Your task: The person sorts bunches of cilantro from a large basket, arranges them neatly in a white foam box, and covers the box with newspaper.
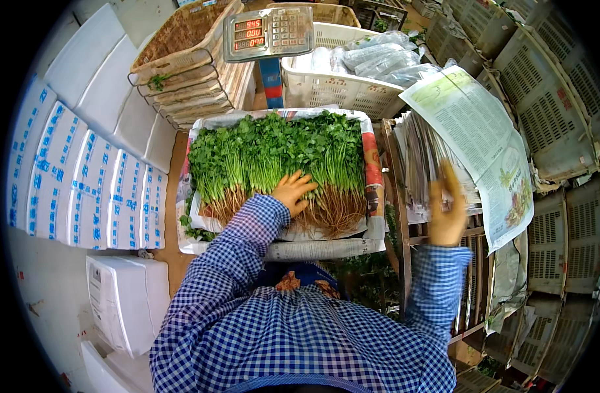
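My left hand (294,194) rests palm down with spread fingers on rows of leafy green bunches (228,150) with pale stems and brown roots. They lie in a newspaper-lined tray (373,171) in front of me. To the right, my right hand (446,209), slightly blurred, is open with fingers extended beside a stack of folded newspapers (412,164); whether it touches them, I cannot tell. A loose printed sheet (483,134) drapes over that stack.
A digital scale (290,29) stands behind the tray, beside a white basket (336,88) of clear plastic bags and a worn crate (165,39). Wrapped white foam boxes (84,177) line the left, with another box (126,298) nearer. Stacked plastic crates (542,105) line the right.
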Demonstrator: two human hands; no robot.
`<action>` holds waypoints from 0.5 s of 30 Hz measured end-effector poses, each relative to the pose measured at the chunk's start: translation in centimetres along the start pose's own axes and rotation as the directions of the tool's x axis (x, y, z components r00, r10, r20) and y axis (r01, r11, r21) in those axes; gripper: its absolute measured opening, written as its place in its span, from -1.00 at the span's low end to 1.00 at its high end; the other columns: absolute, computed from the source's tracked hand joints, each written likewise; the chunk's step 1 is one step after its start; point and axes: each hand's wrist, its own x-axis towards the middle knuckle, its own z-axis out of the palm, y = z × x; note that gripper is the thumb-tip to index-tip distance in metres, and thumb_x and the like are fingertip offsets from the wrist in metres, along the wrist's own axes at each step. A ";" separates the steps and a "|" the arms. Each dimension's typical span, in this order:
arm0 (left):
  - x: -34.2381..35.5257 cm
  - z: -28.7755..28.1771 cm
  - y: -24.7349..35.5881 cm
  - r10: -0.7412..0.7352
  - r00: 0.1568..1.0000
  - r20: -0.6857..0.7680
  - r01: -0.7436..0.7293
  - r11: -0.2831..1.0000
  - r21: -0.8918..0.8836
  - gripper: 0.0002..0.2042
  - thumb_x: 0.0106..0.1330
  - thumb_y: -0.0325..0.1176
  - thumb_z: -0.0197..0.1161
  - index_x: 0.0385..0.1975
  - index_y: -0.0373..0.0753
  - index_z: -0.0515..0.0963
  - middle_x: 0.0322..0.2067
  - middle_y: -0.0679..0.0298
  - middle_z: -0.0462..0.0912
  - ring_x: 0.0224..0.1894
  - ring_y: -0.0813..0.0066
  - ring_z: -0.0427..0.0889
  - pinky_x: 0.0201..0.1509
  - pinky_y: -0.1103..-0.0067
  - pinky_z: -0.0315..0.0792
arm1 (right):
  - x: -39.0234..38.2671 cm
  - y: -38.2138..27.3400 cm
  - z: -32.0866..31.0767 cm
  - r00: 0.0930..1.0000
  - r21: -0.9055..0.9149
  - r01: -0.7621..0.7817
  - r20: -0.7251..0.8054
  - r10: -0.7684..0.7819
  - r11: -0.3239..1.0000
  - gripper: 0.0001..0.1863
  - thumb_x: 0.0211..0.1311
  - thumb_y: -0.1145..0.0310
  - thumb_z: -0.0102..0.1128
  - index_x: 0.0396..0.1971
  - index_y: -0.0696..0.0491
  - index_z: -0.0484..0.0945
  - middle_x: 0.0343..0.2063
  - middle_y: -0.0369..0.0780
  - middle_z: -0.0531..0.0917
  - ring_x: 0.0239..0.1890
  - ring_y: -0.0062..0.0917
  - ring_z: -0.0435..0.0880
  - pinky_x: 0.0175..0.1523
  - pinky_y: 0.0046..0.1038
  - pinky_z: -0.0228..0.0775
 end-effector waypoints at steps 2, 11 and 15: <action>-2.1 -0.3 -0.4 -0.015 0.983 -0.185 -0.027 0.974 -0.225 -0.51 0.48 -0.36 0.07 0.41 -0.15 0.27 0.48 0.09 0.15 0.56 0.09 -0.02 0.61 0.17 -0.11 | 3.5 1.0 -4.7 0.957 -0.159 0.074 -0.266 -0.115 0.985 -0.55 0.39 0.47 0.19 0.26 0.16 0.47 0.20 -0.03 0.58 0.25 -0.26 0.55 0.34 -0.26 0.38; -17.1 0.9 0.8 -0.169 0.847 -0.504 -0.077 0.899 -0.431 -0.63 0.36 -0.48 0.18 0.18 -0.24 0.52 -0.04 -0.01 0.66 0.03 0.09 0.63 0.21 0.32 0.50 | 9.5 11.2 -7.8 0.983 -0.698 -0.170 -0.172 0.067 0.695 -0.68 0.27 0.17 0.33 -0.05 -0.02 0.73 0.00 -0.09 0.69 -0.01 -0.18 0.67 0.12 -0.27 0.49; -17.3 2.3 2.8 -0.095 0.902 -0.420 -0.133 0.867 -0.481 -0.61 0.29 -0.56 0.20 0.14 -0.29 0.55 -0.06 0.00 0.66 0.04 0.05 0.61 0.21 0.32 0.45 | 10.5 10.6 -8.0 0.957 -0.671 -0.288 -0.214 0.194 0.683 -0.74 0.30 0.19 0.30 -0.17 0.04 0.76 -0.12 -0.10 0.70 -0.12 -0.24 0.68 0.07 -0.28 0.51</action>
